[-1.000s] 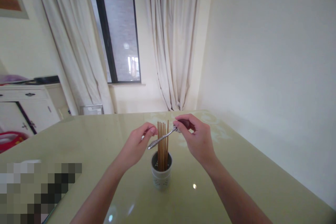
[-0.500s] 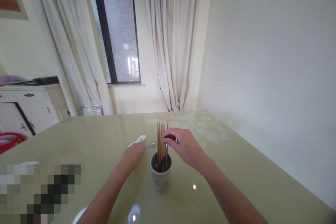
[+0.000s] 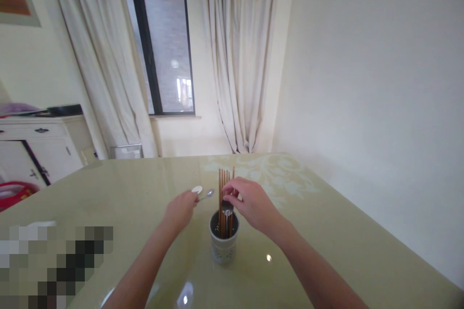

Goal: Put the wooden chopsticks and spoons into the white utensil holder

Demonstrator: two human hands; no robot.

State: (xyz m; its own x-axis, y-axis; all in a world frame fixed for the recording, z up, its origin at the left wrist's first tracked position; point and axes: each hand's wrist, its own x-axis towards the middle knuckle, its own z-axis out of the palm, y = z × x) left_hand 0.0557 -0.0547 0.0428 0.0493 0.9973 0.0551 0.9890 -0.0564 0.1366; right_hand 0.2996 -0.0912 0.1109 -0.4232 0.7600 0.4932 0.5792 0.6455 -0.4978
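Note:
A light patterned cup (image 3: 223, 250) stands upright on the table with several brown chopsticks (image 3: 220, 193) in it. My right hand (image 3: 252, 203) is at the cup's top, fingers closed at the upper edge of a metal spoon (image 3: 227, 208). That spoon stands bowl up, its handle down among the chopsticks. To the left, my left hand (image 3: 181, 208) pinches a small metal spoon (image 3: 209, 193), its bowl pointing right. Just behind those fingers lies a white spoon (image 3: 197, 189), mostly covered by the hand.
The glossy greenish table (image 3: 326, 241) reaches to the curtains (image 3: 242, 58) and the right wall. A white rim shows by my left forearm, and a blurred-out patch covers the lower left. Beyond the table's left side are a white cabinet (image 3: 54, 149) and a red basket (image 3: 16, 195).
My right hand has moved down slightly, and the spoon's bowl now shows below its fingers. My left hand has shifted slightly up, and the small spoon has turned and risen with it.

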